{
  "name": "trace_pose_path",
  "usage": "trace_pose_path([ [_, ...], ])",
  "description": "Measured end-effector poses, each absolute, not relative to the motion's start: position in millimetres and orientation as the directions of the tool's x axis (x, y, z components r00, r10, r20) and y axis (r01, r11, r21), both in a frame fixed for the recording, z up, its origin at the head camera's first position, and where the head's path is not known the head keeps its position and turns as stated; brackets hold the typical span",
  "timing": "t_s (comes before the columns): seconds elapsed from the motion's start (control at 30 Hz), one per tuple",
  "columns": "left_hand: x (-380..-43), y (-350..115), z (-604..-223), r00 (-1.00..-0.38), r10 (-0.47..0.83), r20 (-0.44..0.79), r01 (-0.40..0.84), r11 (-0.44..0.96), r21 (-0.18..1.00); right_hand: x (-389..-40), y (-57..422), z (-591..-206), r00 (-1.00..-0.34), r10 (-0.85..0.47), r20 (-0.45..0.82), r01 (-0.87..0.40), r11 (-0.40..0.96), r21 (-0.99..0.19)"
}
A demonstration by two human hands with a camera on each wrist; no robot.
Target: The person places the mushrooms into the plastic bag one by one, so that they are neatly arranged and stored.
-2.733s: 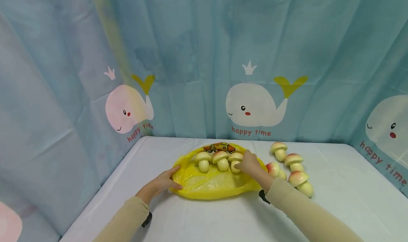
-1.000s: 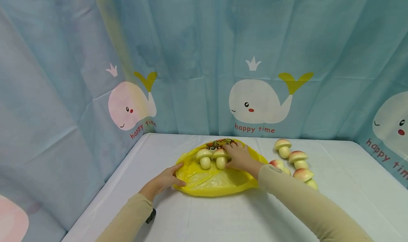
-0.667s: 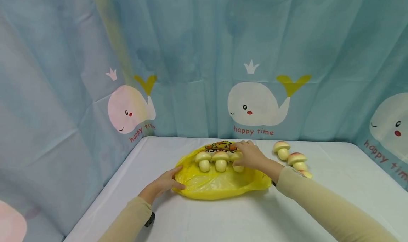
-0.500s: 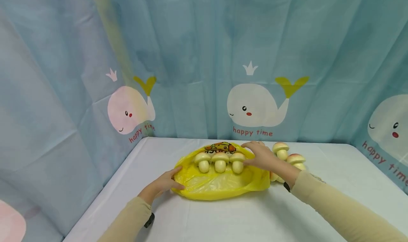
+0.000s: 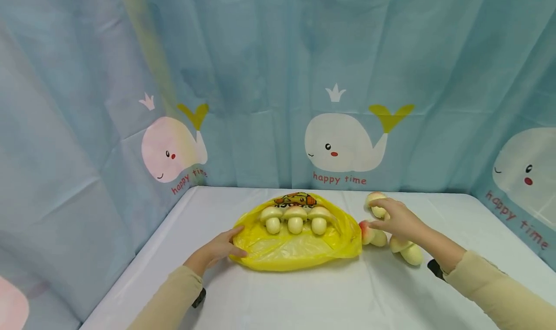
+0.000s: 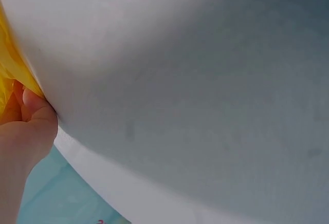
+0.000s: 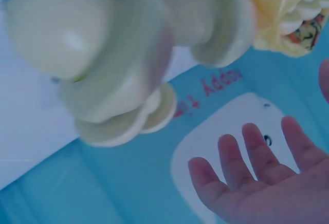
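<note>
A yellow plastic bag [image 5: 282, 260] lies open on the table, with three pale toy mushrooms [image 5: 295, 224] in a row inside its mouth. My left hand [image 5: 217, 249] holds the bag's left edge; in the left wrist view the thumb and fingers of that hand [image 6: 33, 124] pinch the yellow film. Over the loose mushrooms to the right of the bag hovers my right hand [image 5: 403, 223], its fingers spread. The right wrist view shows this hand [image 7: 272, 188] holding nothing, near several mushrooms [image 7: 123, 49]. In the head view it covers part of the group.
A white cloth covers the table [image 5: 304, 301]. Loose mushrooms with reddish caps lie at the right, among them one close to the bag [image 5: 373, 236] and one nearer the front [image 5: 407, 251]. A blue curtain [image 5: 260, 79] with whale prints hangs behind.
My right hand has let go of the third mushroom in the bag and moved right, over the loose ones. My left hand stays at the bag's left edge.
</note>
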State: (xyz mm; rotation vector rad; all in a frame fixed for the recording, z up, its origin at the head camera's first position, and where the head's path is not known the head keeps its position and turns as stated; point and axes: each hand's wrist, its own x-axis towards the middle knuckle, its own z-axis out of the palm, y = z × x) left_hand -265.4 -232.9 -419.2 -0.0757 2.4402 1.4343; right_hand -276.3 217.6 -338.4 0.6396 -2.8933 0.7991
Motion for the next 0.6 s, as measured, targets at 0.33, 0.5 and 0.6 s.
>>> trace_pose_path([
  [0.33, -267.7, -234.4, -419.9, -0.955, 0.102, -0.278, -0.188, 0.518, 0.835, -270.2, 251.7, -349.5, -0.907, -0.407, 0.111, -0.407, 0.776, -0.482],
  [0.5, -268.9, -234.8, -421.0, -0.954, 0.095, -0.284, -0.196, 0.519, 0.832, -268.2, 261.9, -360.3, -0.898, -0.420, 0.128, -0.422, 0.745, -0.516],
  [0.6, -269.4, -234.7, -420.8, -0.952, 0.102, -0.290, -0.199, 0.515, 0.834, -265.3, 266.4, -365.7, -0.919, -0.383, 0.099, -0.377, 0.773, -0.511],
])
